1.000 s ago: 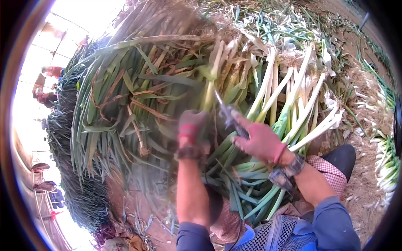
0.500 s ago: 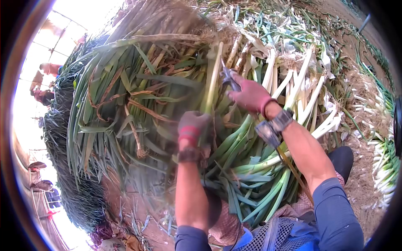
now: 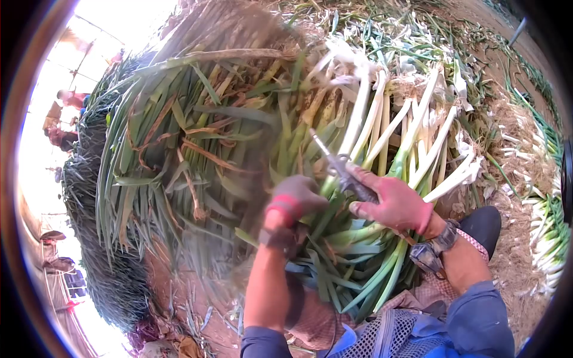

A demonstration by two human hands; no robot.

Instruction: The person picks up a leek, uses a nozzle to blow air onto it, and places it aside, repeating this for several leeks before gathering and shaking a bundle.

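Note:
My left hand (image 3: 298,194), in a dirty reddish work glove, is closed around the green part of a long green onion (image 3: 353,128). The onion's white shaft points up and away, and its root end is blurred among pale loose skins (image 3: 346,56). To the right, my right hand (image 3: 394,200), in a similar glove, grips an air blow gun (image 3: 352,179). Its thin nozzle points up and left, across the front of the onion's shaft. Stripped green onions (image 3: 418,128) lie beside and beyond my right hand, with their green leaves (image 3: 364,262) bent over my lap.
A large heap of unpeeled green onions (image 3: 161,131) with dry brown leaves fills the left. Peeled scraps (image 3: 412,36) cover the ground at the back. More white-stemmed onions (image 3: 549,232) lie along the right. Another person (image 3: 71,98) is partly visible at far left.
Both hands have moved: the left slightly right and down, the right down toward me with the blow gun. The held onion now leans right, and pale skins fly about its upper end.

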